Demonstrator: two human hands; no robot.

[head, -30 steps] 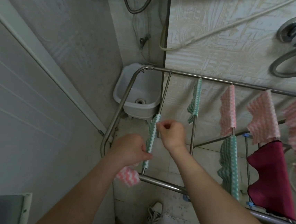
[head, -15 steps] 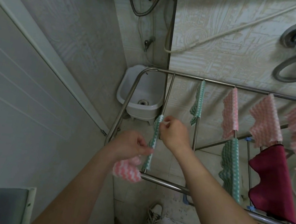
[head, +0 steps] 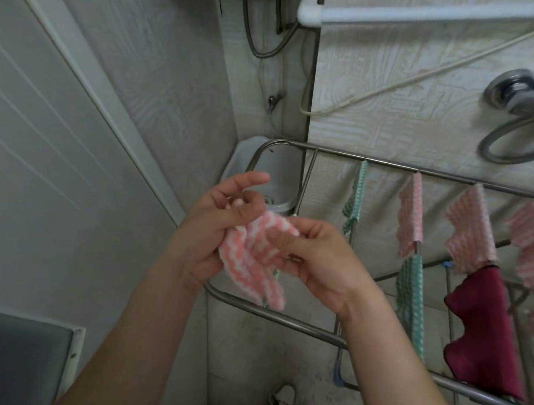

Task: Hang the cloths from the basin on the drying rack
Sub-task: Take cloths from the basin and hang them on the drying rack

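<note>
Over the near left corner of the drying rack (head: pixel 281 314), a left hand (head: pixel 214 230) and right hand (head: pixel 315 262) pinched a pink cloth (head: pixel 253 266), not yet hung, in curled fingers; hung cloths (head: pixel 412 216) already draped it, and the half-hidden basin (head: pixel 281 174) showed none.

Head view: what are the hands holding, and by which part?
A pink-and-white cloth: the left hand grips its left side, and the right hand pinches its upper right edge.
</note>
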